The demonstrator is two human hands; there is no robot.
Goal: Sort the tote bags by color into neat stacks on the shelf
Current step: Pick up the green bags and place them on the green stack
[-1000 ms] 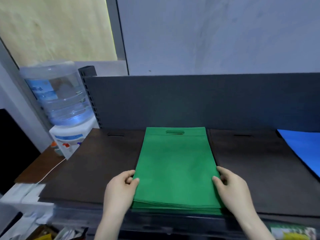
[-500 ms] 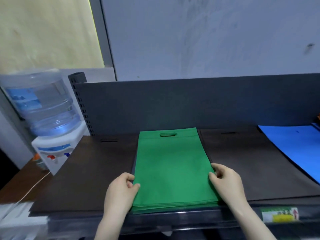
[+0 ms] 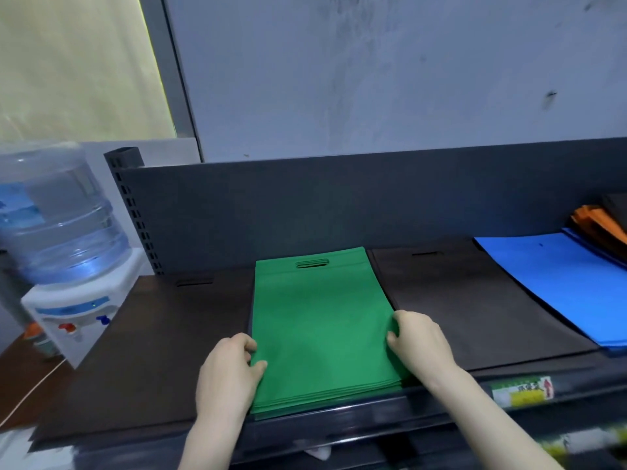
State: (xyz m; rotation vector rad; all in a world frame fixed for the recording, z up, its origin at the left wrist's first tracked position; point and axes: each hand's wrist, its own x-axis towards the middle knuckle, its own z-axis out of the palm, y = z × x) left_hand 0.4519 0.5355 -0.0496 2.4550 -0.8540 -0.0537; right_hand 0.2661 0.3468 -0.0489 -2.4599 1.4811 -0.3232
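Between the left hand (image 3: pixel 230 369) and right hand (image 3: pixel 422 344), the green tote stack (image 3: pixel 322 317) is pinched at both edges. Squaring is likely intended.

The left hand (image 3: pixel 234 368) and right hand (image 3: pixel 420 344) are bare. Both forearms (image 3: pixel 481 408) run bare to the frame's lower edge.

Dim, bluish indoor light with soft shadows; wide-angle bending at edges, motion blur along the bottom.

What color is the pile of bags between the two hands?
Plain green, seen best in the head view: the green stack has no pattern.
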